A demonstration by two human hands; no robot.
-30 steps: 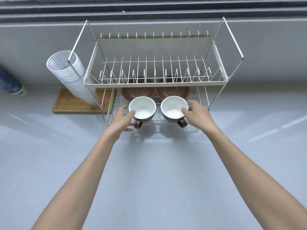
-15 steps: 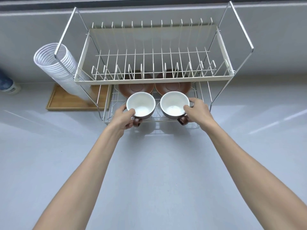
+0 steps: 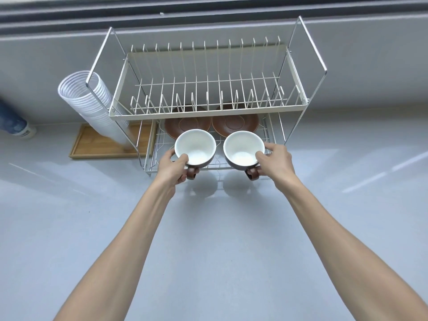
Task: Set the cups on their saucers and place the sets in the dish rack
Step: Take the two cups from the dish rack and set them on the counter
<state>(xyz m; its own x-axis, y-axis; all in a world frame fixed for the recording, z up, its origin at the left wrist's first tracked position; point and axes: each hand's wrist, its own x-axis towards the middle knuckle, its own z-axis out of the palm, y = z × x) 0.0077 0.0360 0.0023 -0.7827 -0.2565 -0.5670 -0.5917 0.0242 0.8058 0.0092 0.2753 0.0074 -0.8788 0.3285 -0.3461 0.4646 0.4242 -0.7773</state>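
Two brown cups with white insides are at the front of the dish rack's [image 3: 208,115] lower tier. My left hand [image 3: 174,166] grips the left cup [image 3: 195,148] by its rim and side, its brown handle pointing toward me. My right hand [image 3: 275,159] grips the right cup [image 3: 243,149] the same way. Both cups appear lifted slightly above the wire shelf. Behind them two brown saucers, the left saucer [image 3: 183,127] and the right saucer [image 3: 236,123], lie flat on the lower tier, partly hidden by the upper shelf.
A tall stack of clear plastic cups [image 3: 92,105] leans on a wooden tray [image 3: 102,147] left of the rack. A blue-and-white bottle [image 3: 16,125] lies at the far left. The grey counter [image 3: 208,228] stretches toward me; a grey wall backs the rack.
Both hands closed around the cups and drew them slightly toward me, off the front of the saucers. The camera view also shifted.
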